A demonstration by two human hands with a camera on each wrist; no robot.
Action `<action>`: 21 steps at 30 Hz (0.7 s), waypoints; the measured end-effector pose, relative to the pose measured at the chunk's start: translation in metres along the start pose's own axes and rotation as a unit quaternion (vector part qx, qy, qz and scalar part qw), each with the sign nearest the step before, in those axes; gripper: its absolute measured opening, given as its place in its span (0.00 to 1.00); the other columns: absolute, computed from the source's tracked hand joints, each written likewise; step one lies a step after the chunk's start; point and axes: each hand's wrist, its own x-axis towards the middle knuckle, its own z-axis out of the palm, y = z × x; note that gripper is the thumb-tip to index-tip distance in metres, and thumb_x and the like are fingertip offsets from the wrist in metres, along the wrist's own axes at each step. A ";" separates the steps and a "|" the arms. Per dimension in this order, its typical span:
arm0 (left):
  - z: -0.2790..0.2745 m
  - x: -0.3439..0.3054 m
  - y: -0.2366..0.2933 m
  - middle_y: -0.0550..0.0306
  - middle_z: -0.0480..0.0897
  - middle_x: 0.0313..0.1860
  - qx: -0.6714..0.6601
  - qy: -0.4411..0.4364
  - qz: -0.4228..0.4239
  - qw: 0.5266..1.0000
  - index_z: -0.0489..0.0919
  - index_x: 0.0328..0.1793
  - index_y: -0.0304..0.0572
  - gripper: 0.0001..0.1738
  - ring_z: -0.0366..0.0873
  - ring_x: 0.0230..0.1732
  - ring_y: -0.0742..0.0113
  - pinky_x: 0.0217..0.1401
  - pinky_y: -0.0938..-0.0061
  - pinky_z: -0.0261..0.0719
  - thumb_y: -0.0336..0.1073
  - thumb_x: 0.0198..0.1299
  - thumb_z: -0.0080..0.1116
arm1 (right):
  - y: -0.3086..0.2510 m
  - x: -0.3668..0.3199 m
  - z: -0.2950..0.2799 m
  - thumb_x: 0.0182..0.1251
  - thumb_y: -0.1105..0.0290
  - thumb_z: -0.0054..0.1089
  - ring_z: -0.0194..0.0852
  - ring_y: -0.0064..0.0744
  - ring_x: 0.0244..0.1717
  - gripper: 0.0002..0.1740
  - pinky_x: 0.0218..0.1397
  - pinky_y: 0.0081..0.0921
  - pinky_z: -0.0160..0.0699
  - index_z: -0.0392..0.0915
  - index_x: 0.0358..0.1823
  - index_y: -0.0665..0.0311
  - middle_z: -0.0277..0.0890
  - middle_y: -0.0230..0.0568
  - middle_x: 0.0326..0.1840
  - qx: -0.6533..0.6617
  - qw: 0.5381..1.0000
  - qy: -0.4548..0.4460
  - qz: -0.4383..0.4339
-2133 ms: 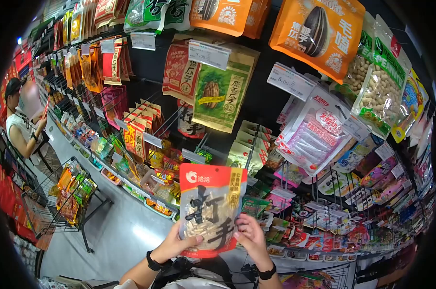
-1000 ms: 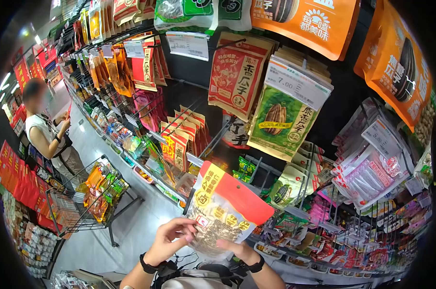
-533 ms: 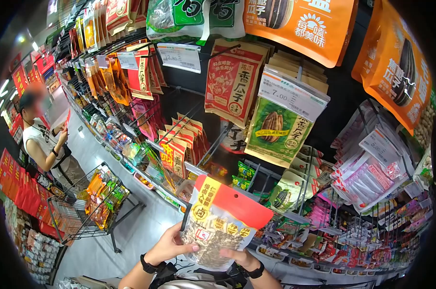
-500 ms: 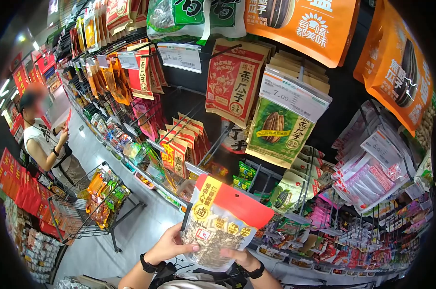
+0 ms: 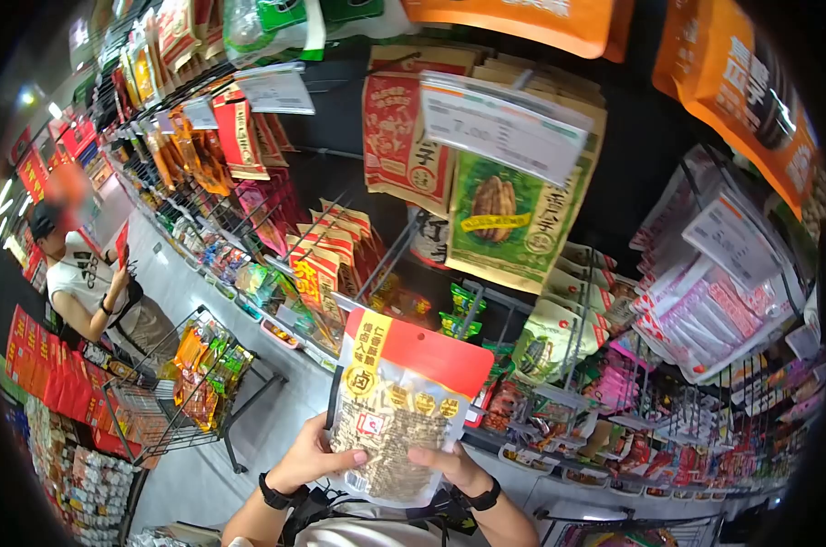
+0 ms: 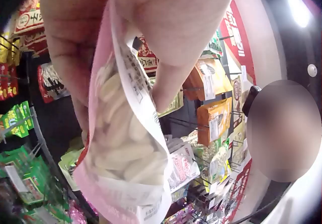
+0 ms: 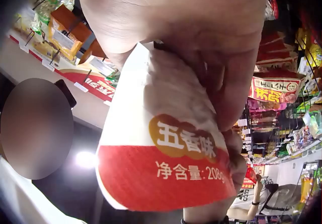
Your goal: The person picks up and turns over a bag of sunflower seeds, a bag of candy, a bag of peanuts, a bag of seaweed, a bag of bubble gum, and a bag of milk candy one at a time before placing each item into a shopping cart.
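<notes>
In the head view, a bag of sunflower seeds point(image 5: 404, 401) with a red top and a see-through window is held up in front of the body, its back toward the head camera. My left hand point(image 5: 314, 458) grips the bag's lower left side, thumb across the printed back and fingers behind. At the lower right, my right hand point(image 5: 457, 467) pinches it the same way. The left wrist view shows pale, long seeds through the bag's side point(image 6: 128, 133). In the right wrist view, the bag's red and white bottom part point(image 7: 161, 178) carries printed writing.
Hanging snack bags, among them a green seed bag point(image 5: 509, 214), fill the rack ahead behind price tags point(image 5: 504, 128). To the left are a shopping cart point(image 5: 171, 419) with goods in it and a standing person point(image 5: 89, 287). Lower shelves of packets point(image 5: 614, 447) curve to the right.
The bag was turned from its front to its back, the left hand briefly loosening its fingers. Since half a second ago it stands more upright and slightly further left, both thumbs on it.
</notes>
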 end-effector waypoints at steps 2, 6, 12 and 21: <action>0.004 0.004 -0.002 0.53 0.87 0.46 -0.009 0.001 0.018 1.000 0.70 0.65 0.30 0.40 0.86 0.36 0.73 0.28 0.80 0.83 0.38 0.51 0.80 | -0.007 -0.003 0.004 0.67 0.69 0.69 0.74 0.28 0.61 0.31 0.66 0.28 0.73 0.69 0.69 0.68 0.76 0.38 0.64 -0.011 1.000 0.021 -0.019; 0.011 0.008 -0.001 0.53 0.85 0.55 -0.061 -0.022 0.045 0.997 0.71 0.67 0.29 0.36 0.84 0.51 0.71 0.53 0.75 0.85 0.31 0.54 0.78 | -0.017 -0.008 0.008 0.67 0.65 0.72 0.76 0.25 0.57 0.29 0.63 0.26 0.75 0.73 0.64 0.70 0.79 0.37 0.58 -0.066 0.991 0.065 -0.101; 0.008 0.017 -0.005 0.52 0.85 0.55 -0.074 0.015 0.124 0.989 0.72 0.66 0.30 0.35 0.84 0.50 0.71 0.50 0.75 0.85 0.30 0.54 0.78 | -0.022 -0.016 0.003 0.69 0.71 0.69 0.77 0.23 0.55 0.24 0.61 0.25 0.76 0.73 0.63 0.70 0.80 0.36 0.56 -0.123 0.973 0.145 -0.131; -0.014 0.005 -0.005 0.51 0.84 0.56 -0.104 0.150 0.172 0.968 0.68 0.68 0.35 0.39 0.84 0.53 0.64 0.61 0.65 0.82 0.31 0.51 0.77 | -0.014 0.000 0.027 0.65 0.78 0.65 0.75 0.30 0.60 0.22 0.63 0.28 0.74 0.74 0.61 0.71 0.75 0.44 0.56 -0.289 0.911 0.127 -0.267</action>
